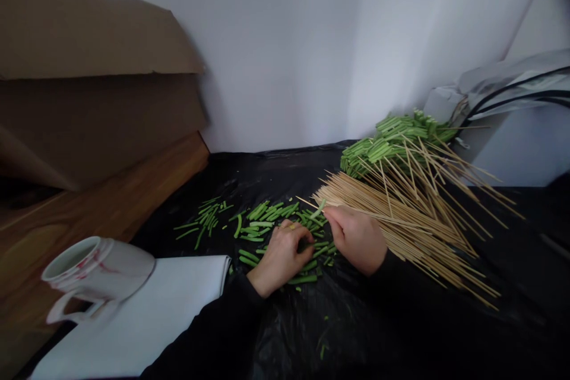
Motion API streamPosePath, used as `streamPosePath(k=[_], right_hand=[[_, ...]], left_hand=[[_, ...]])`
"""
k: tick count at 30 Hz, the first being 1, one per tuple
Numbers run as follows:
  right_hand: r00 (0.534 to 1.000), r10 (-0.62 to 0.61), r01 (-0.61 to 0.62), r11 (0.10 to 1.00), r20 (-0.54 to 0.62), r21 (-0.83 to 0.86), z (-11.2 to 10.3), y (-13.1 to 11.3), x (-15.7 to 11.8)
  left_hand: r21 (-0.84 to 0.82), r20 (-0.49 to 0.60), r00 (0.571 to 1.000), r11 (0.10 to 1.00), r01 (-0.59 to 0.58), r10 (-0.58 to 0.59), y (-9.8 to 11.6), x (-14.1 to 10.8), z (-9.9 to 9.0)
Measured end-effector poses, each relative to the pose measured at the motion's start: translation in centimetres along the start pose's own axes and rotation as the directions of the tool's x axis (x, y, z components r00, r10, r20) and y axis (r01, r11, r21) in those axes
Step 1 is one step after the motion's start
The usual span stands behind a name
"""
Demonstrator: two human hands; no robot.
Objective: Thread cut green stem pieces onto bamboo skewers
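Cut green stems (267,212) lie scattered on black plastic sheeting (276,172). Among them is my left hand (284,254), its fingers curled and pressed together over the pile; what they hold, if anything, is hidden. Just to its right, my right hand (356,237) pinches a thin wooden skewer (306,200) whose tip points left. One pale green stem piece (318,209) is on the skewer, close to the right fingertips. A large heap of bare skewers (414,231) spreads out beyond and to the right of this hand.
Skewers loaded with green stems (401,136) are piled at the back right, near a white box (516,148) with black cables. A white mug (100,267) stands on a white pad (164,309) at left. Behind is a cardboard box (98,71) on a wooden surface (173,172).
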State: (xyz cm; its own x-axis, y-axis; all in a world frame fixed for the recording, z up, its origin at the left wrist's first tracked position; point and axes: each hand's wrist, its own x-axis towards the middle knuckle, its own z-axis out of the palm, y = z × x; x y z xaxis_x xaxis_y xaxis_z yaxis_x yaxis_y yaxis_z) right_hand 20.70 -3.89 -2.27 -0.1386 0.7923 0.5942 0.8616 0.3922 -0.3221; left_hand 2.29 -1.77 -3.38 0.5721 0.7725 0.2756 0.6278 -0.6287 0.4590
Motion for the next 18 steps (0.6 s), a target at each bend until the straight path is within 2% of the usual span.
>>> streamPosePath(k=[2, 5, 7, 9, 10, 11, 13, 15, 16, 18], right_hand=[[1.0, 0.003, -0.003, 1.0, -0.003, 0.002, -0.1, 0.0, 0.0], [1.0, 0.008, -0.008, 1.0, 0.001, -0.002, -0.2, 0.0, 0.0], [1.0, 0.012, -0.012, 1.0, 0.003, -0.001, -0.1, 0.0, 0.0], [1.0, 0.015, -0.015, 1.0, 0.001, 0.008, -0.1, 0.0, 0.0], [1.0, 0.013, -0.013, 1.0, 0.0, 0.019, 0.0, 0.0, -0.1], [1.0, 0.009, -0.009, 0.999, -0.001, 0.035, 0.1, 0.0, -0.1], [1.0, 0.004, -0.004, 0.997, 0.004, 0.072, 0.2, -0.1, -0.2], [1.0, -0.006, 0.004, 0.994, 0.016, 0.107, 0.2, -0.3, -0.3], [1.0, -0.012, 0.01, 0.993, 0.021, 0.118, 0.3, -0.5, -0.3], [0.999, -0.028, 0.023, 0.991, 0.033, 0.131, 0.3, -0.8, -0.4]], left_hand=[[-0.049, -0.034, 0.999, 0.999, 0.012, -0.013, -0.3, 0.0, -0.4], [-0.17, -0.169, 0.983, 0.985, 0.039, -0.068, -0.9, 0.0, -1.4], [-0.279, -0.248, 0.959, 0.958, 0.062, -0.134, -1.5, 0.1, -2.2], [-0.432, -0.258, 0.938, 0.896, 0.101, -0.23, -2.1, 0.3, -2.8], [-0.545, -0.229, 0.926, 0.828, 0.132, -0.299, -2.3, 0.4, -3.1], [-0.672, -0.176, 0.91, 0.721, 0.168, -0.376, -2.5, 0.5, -3.2], [-0.889, -0.014, 0.869, 0.404, 0.216, -0.495, -2.8, 0.5, -3.4], [-0.97, 0.131, 0.839, 0.107, 0.218, -0.528, -2.9, 0.6, -3.4], [-0.977, 0.172, 0.835, 0.019, 0.213, -0.522, -2.9, 0.6, -3.4], [-0.976, 0.212, 0.835, -0.065, 0.209, -0.508, -2.9, 0.6, -3.4]])
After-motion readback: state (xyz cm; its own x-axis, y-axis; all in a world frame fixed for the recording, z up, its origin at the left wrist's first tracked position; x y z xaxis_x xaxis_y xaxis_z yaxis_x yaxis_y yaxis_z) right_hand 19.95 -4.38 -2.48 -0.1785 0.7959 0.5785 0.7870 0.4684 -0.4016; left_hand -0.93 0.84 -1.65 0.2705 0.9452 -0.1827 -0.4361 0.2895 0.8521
